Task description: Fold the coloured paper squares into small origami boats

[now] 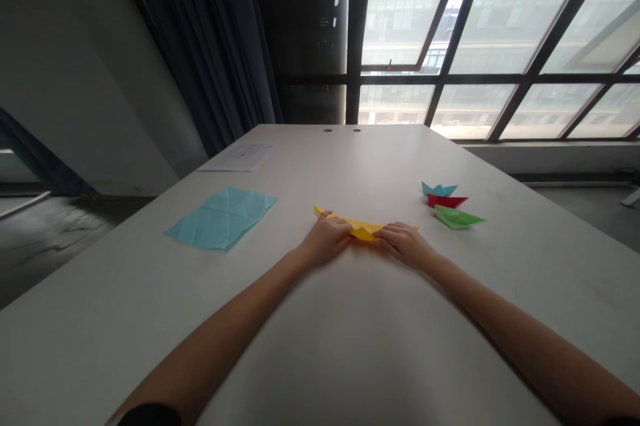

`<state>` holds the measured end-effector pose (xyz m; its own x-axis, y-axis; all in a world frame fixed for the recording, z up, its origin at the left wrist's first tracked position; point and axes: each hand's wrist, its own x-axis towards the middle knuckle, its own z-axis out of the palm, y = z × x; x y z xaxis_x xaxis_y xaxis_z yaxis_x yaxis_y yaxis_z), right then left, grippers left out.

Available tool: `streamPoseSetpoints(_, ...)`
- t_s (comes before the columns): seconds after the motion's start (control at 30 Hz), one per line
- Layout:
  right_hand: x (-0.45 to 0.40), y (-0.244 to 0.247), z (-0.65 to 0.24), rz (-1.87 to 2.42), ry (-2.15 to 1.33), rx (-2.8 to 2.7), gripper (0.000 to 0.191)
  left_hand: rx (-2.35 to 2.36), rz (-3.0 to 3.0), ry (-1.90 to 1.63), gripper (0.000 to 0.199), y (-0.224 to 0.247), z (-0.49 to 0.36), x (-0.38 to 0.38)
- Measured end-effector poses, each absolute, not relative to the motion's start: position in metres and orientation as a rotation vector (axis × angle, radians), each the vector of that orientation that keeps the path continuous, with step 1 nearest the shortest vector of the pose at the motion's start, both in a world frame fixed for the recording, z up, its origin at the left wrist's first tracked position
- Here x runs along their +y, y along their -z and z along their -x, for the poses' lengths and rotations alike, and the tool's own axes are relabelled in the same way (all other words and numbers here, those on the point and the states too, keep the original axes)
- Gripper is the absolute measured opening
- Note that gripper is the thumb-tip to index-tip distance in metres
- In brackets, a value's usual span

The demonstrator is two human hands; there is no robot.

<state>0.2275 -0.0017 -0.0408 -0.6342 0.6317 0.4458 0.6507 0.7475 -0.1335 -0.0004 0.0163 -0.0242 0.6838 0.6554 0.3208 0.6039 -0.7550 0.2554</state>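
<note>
A folded piece of yellow paper [364,229] lies low over the middle of the white table, long and narrow with pointed ends. My left hand [327,239] grips its left part, fingers closed on the paper. On the other side my right hand [404,243] holds the right part, its fingers bent over the edge. Both hands partly cover the paper, so some of its folds are hidden. Right of my right hand stand three folded paper boats in a row: a blue boat [439,190], a red boat [447,202] and a green boat [457,217].
A creased light-blue paper sheet [223,216] lies flat to the left. Farther back, a white printed sheet [239,157] rests near the table's left edge. The white table [345,166] runs back toward a dark curtain [215,46] and windows [400,6].
</note>
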Motion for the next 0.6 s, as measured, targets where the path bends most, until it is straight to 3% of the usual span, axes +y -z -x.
streamPoseSetpoints(0.33,-0.004,-0.005,-0.22,1.188,-0.518,-1.947,0.028,1.213,-2.157,-1.025,0.032,-0.011,-0.008,0.006)
streamPoseSetpoints(0.53,0.006,-0.033,-0.215,1.065,-0.864,-1.964,0.053,1.092,-2.054,-0.897,0.034,-0.019,-0.011,0.001)
streamPoseSetpoints(0.6,0.009,-0.037,-0.213,1.052,-0.851,-1.996,0.049,1.064,-2.061,-0.859,0.034,-0.017,-0.009,0.002)
